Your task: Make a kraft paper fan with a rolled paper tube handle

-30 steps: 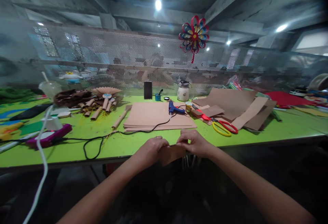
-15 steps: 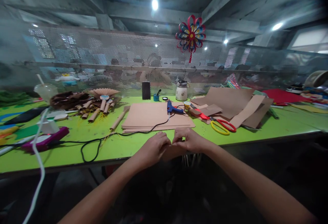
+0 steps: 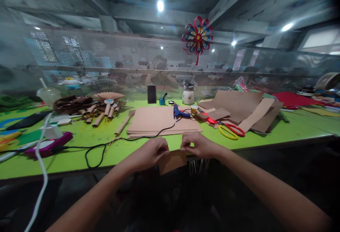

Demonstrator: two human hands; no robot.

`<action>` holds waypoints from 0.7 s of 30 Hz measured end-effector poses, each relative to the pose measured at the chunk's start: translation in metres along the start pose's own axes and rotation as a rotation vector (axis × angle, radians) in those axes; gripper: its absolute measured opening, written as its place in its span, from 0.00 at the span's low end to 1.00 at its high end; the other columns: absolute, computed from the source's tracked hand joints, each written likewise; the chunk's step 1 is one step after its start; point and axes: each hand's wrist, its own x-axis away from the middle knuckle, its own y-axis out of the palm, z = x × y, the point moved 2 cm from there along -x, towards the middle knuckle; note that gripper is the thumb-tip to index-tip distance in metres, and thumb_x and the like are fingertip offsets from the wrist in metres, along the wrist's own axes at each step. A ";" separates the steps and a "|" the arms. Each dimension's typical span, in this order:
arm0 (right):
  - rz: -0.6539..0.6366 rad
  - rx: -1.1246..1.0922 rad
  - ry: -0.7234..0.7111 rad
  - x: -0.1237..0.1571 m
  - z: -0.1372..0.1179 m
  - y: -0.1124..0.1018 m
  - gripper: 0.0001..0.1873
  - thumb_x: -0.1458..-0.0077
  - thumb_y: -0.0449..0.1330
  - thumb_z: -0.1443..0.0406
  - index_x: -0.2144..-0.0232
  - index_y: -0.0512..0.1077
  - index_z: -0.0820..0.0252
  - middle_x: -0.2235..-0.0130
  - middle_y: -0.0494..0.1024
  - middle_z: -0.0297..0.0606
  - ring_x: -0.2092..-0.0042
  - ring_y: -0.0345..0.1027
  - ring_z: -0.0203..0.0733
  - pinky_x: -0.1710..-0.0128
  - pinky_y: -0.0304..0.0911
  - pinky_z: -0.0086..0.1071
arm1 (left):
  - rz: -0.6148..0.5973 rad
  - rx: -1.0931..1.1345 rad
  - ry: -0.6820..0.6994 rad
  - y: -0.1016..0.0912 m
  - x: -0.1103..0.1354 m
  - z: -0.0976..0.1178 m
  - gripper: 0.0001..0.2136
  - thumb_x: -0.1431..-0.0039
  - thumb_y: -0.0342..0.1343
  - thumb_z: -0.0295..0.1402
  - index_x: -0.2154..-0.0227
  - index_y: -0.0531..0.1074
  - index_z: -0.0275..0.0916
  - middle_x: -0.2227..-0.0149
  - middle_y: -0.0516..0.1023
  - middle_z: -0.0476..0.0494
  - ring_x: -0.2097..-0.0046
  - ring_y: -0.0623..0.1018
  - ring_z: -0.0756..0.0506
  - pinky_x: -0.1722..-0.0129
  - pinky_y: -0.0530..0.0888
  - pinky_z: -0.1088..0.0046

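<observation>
A small piece of brown kraft paper (image 3: pixel 173 162) hangs between my hands at the table's front edge, its lower part below the edge. My left hand (image 3: pixel 155 150) pinches its upper left corner. At the upper right corner, the thumb and fingers of my right hand (image 3: pixel 198 144) are closed on the same piece. Just beyond my hands lies a stack of brown paper sheets (image 3: pixel 148 120). On the stack rests a blue glue gun (image 3: pixel 180 112), nozzle down, with its black cord trailing left.
Red-and-yellow-handled scissors (image 3: pixel 228 131) and loose kraft paper (image 3: pixel 239 104) lie to the right. At left are a purple power strip (image 3: pixel 50 146), paper tubes (image 3: pixel 98 119) and a folded fan (image 3: pixel 108 97). A white bottle (image 3: pixel 188 95) and a phone (image 3: pixel 151 94) stand at the back.
My left hand has moved left and a little down, away from my right hand. More of the paper piece now shows between them. My right hand has barely moved.
</observation>
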 end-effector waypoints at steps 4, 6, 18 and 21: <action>0.000 0.002 -0.011 -0.003 0.003 0.001 0.06 0.46 0.58 0.72 0.74 0.73 0.64 0.73 0.71 0.36 0.69 0.64 0.35 0.70 0.57 0.27 | -0.053 0.026 -0.037 -0.012 0.001 0.001 0.09 0.42 0.49 0.33 0.71 0.71 0.36 0.71 0.72 0.47 0.68 0.69 0.49 0.71 0.61 0.76; 0.004 0.006 -0.001 -0.006 0.007 0.000 0.05 0.46 0.59 0.71 0.74 0.73 0.63 0.74 0.71 0.36 0.70 0.64 0.35 0.70 0.57 0.27 | -0.045 0.037 -0.055 -0.016 0.001 -0.003 0.09 0.42 0.50 0.34 0.72 0.72 0.36 0.72 0.73 0.47 0.69 0.69 0.49 0.71 0.62 0.77; 0.158 0.160 -0.065 -0.025 0.019 -0.017 0.07 0.44 0.56 0.72 0.71 0.73 0.62 0.70 0.72 0.38 0.66 0.64 0.38 0.66 0.60 0.31 | 0.245 -0.414 0.211 -0.041 -0.016 -0.011 0.11 0.38 0.47 0.28 0.74 0.72 0.36 0.71 0.69 0.43 0.65 0.66 0.47 0.67 0.62 0.71; 0.190 0.340 -0.130 -0.022 0.016 -0.013 0.10 0.42 0.52 0.74 0.67 0.73 0.61 0.68 0.70 0.40 0.63 0.62 0.41 0.63 0.59 0.34 | 0.306 -0.557 0.274 -0.039 -0.014 -0.003 0.12 0.37 0.45 0.28 0.73 0.71 0.36 0.68 0.69 0.41 0.64 0.64 0.45 0.65 0.63 0.68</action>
